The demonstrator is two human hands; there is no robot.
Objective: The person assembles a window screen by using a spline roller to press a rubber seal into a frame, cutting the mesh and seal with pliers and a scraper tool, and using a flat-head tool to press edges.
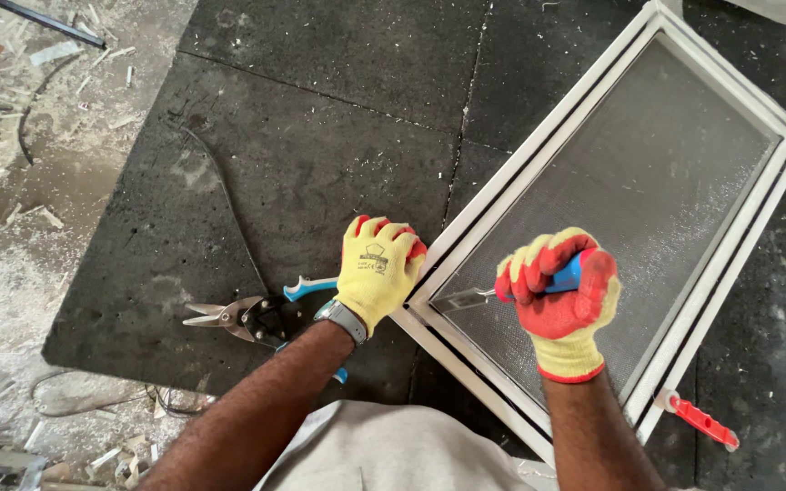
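Observation:
A white-framed window screen (pixel 757 214) with grey mesh lies flat on a dark rubber mat (pixel 320 136). My left hand (pixel 377 268), in a yellow and red glove, presses down on the frame's near-left corner. My right hand (pixel 561 295), gloved the same way, is closed around a blue-handled tool (pixel 568 275). The tool's metal tip (pixel 468 295) rests on the mesh just inside that corner, close to the frame's inner groove.
Tin snips (pixel 247 318) with blue handles lie on the mat left of my left wrist. A red-handled tool (pixel 704 421) sits by the frame's near-right edge. Sawdust, scraps and offcuts (pixel 11 227) cover the floor to the left.

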